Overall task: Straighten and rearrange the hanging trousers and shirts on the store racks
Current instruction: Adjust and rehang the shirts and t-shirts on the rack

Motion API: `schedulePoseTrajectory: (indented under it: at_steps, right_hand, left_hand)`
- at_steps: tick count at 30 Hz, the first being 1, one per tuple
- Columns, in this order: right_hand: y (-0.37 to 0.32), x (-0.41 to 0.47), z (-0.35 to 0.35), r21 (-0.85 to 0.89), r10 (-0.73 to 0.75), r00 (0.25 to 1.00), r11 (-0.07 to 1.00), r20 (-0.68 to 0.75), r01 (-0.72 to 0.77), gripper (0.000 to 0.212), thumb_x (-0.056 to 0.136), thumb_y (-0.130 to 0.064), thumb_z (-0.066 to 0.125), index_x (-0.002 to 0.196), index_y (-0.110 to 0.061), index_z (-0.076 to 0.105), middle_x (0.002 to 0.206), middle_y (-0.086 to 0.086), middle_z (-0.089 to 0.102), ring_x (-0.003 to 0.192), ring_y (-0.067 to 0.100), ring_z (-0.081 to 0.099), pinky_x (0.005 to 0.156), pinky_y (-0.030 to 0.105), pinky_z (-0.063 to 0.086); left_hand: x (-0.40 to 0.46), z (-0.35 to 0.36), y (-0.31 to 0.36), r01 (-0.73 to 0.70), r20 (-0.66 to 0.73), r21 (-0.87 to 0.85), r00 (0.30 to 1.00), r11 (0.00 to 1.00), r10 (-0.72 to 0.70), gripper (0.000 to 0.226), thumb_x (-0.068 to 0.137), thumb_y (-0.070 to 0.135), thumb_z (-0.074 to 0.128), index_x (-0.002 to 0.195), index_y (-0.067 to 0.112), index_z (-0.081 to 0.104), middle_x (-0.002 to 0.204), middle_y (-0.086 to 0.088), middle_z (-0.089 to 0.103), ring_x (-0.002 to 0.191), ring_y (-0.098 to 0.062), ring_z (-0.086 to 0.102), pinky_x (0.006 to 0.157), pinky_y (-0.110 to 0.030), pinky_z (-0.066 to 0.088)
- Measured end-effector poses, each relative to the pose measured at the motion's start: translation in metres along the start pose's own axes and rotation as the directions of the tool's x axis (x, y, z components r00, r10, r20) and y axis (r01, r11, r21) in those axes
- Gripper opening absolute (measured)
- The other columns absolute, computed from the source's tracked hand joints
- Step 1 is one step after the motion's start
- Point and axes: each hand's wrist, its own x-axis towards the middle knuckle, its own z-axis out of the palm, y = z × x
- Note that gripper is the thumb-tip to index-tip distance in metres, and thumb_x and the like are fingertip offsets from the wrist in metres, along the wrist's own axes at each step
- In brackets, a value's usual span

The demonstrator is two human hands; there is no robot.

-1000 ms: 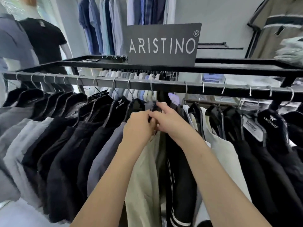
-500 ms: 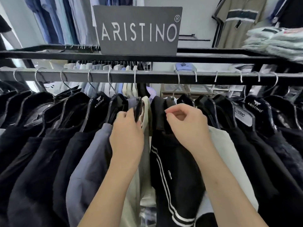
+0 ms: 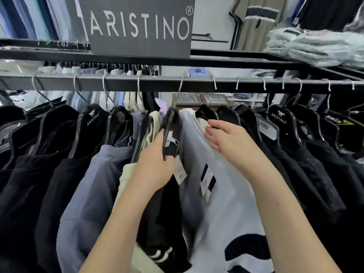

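So in the last half second the person slid the black striped garment (image 3: 167, 223) aside; a pale blue-white shirt (image 3: 226, 203) now shows beside it on the rail (image 3: 197, 83). Left hand (image 3: 157, 166) is clamped on the black hanger (image 3: 169, 133), right hand (image 3: 228, 142) lies flat and spread on the shirt. Spacing looks underway. The sign (image 3: 140, 26) and hangers read ARISTINO; the paper tags (image 3: 206, 182) are too blurry to read

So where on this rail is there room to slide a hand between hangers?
Widest bare rail lies between the cream shirt's hook and the black shirt's hook held by the left hand. Right of the white shirt, hangers crowd.
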Motion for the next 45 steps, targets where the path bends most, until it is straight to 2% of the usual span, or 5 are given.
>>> schedulePoseTrajectory:
  at_steps: [9,21,26,33,45]
  right_hand:
    - [0.005,-0.006,-0.004,0.134,-0.014,1.0,0.991,0.024,0.011,0.039,0.089,-0.024,0.06,0.127,-0.022,0.062,0.103,-0.007,0.073,0.096,0.01,0.071,0.097,0.036,0.053]
    - [0.005,-0.009,-0.016,-0.234,-0.187,0.959,0.963,-0.213,0.136,0.03,0.094,-0.015,0.047,0.094,-0.032,0.071,0.084,-0.011,0.073,0.063,0.002,0.068,0.068,0.021,0.05]
    - [0.004,-0.003,-0.027,-0.1,-0.083,0.997,0.992,0.006,0.083,0.042,0.096,-0.005,0.039,0.113,-0.033,0.065,0.104,-0.005,0.073,0.091,0.01,0.07,0.089,0.04,0.056]
    - [0.018,0.008,-0.052,0.019,-0.004,0.994,1.0,0.112,0.002,0.052,0.099,-0.014,0.046,0.15,-0.021,0.037,0.141,-0.006,0.054,0.122,0.009,0.055,0.11,0.037,0.041]
    - [0.021,0.012,-0.083,0.01,0.0,0.97,1.0,0.242,-0.003,0.029,0.091,-0.028,0.05,0.095,-0.048,0.071,0.122,0.004,0.062,0.119,0.028,0.06,0.105,0.052,0.045]
  left_hand:
    - [0.003,-0.013,-0.016,0.038,0.034,-0.024,0.999,0.999,-0.037,0.066,0.089,0.01,0.046,0.146,0.039,0.032,0.105,0.01,0.062,0.062,-0.009,0.053,0.049,-0.015,0.038]
    - [-0.017,0.048,0.034,-0.456,-0.369,0.173,0.792,0.873,0.486,0.058,0.085,-0.006,0.049,0.142,-0.001,0.038,0.147,-0.017,0.035,0.141,-0.027,0.03,0.116,-0.036,0.027]
    - [0.001,0.061,0.056,-0.176,0.115,-0.1,0.976,0.979,0.187,0.073,0.091,0.048,0.054,0.15,0.021,0.02,0.143,-0.004,0.044,0.13,-0.02,0.044,0.102,-0.028,0.038]
    - [0.003,0.031,0.04,-0.105,0.117,0.066,0.988,0.992,0.097,0.059,0.097,0.018,0.038,0.15,0.035,0.019,0.103,0.002,0.061,0.078,-0.012,0.055,0.064,-0.025,0.042]
    - [0.003,0.011,0.026,0.025,-0.072,-0.216,0.997,0.976,-0.042,0.034,0.093,0.01,0.058,0.116,0.033,0.066,0.108,0.017,0.07,0.106,0.0,0.061,0.096,-0.022,0.041]
